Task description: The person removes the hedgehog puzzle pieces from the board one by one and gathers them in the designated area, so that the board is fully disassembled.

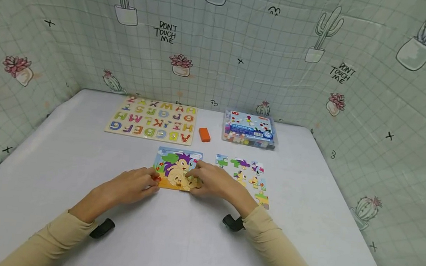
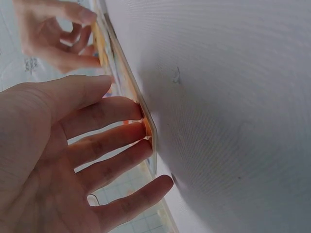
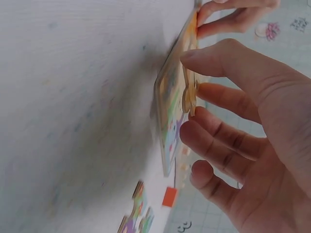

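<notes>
A puzzle board (image 1: 162, 153) with a purple-haired hedgehog picture lies flat in the middle of the table. My left hand (image 1: 129, 186) rests against the board's left edge; its fingers stretch out and their tips touch the edge in the left wrist view. Over the board's lower right part, my right hand (image 1: 216, 181) pinches a wooden puzzle piece (image 3: 188, 99) between thumb and fingers. That piece is tilted just above the board, and the hand hides the board's right side. Right of the board lie several loose puzzle pieces (image 1: 254, 182).
Behind the board is a wooden alphabet board (image 1: 151, 123) with coloured letters. An orange block (image 1: 204, 134) sits beside it, and a clear plastic case (image 1: 250, 130) with a blue label stands to the right. A patterned curtain (image 1: 222, 43) surrounds the white table (image 1: 170, 241).
</notes>
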Demonstrator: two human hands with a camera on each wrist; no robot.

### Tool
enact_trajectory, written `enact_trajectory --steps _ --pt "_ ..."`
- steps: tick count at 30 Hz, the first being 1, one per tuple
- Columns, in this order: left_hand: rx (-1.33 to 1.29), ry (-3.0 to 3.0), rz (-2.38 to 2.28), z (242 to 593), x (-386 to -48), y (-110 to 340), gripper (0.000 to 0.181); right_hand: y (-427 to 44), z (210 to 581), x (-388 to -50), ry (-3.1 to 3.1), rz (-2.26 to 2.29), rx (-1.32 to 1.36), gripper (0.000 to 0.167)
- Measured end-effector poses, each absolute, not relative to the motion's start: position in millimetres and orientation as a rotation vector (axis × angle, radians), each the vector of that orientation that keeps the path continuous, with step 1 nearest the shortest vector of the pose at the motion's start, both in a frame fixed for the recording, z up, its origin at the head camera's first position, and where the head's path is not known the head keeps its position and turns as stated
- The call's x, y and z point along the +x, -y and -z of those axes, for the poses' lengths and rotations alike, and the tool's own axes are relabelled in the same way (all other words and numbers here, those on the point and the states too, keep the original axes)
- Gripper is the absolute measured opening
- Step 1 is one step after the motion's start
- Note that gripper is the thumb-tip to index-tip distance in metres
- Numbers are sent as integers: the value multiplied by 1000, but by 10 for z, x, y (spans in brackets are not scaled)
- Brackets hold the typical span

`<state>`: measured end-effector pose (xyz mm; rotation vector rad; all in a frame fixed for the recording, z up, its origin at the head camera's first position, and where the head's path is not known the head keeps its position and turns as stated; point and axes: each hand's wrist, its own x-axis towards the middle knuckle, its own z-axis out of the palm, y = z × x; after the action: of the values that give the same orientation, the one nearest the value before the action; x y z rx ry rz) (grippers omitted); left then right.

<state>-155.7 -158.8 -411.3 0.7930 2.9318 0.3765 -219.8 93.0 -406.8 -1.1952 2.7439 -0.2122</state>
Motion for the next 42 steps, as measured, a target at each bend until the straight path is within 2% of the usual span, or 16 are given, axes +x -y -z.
enact_trajectory --steps 16,27,42 --pt "783 -2938 -344 4113 -1552 1566 22 -1684 4125 -1960 -2776 299 -1139 36" --pt "792 -2946 -346 4114 -1555 1568 22 -2164 4172 -1927 -2823 382 -1009 37" --pt "770 -2936 -341 4099 -1560 1557 22 -2370 4220 -1975 -2794 446 -926 38"
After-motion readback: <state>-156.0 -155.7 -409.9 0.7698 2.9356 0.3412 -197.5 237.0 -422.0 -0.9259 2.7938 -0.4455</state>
